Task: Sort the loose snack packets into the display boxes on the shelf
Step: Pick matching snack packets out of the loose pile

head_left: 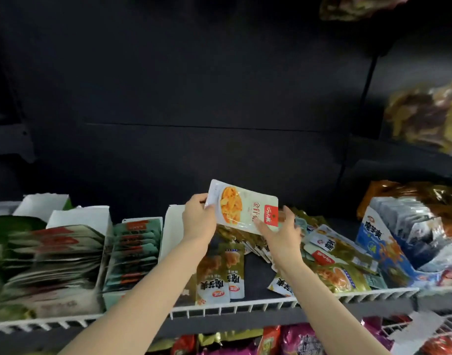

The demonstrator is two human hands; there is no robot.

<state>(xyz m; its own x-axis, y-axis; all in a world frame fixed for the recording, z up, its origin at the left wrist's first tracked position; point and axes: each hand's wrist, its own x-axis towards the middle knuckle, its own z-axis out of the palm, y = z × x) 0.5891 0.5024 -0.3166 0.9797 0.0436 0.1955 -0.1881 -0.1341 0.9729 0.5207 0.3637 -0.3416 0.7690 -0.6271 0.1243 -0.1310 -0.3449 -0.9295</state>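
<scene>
My left hand pinches the left edge of a pale snack packet with a yellow food picture and a red label, held up above the shelf. Under the packet's lower right corner my right hand touches it with spread fingers. Below lies a loose heap of packets, yellow-green and white. Two yellow packets lie flat near the shelf front. To the left stand a teal display box filled with packets and a green one. A blue display box stands at the right.
A white wire rail runs along the shelf front. White box flaps stand up behind the left boxes. The dark back panel rises behind. A lower shelf holds red and purple bags. More bagged goods sit on shelves at the upper right.
</scene>
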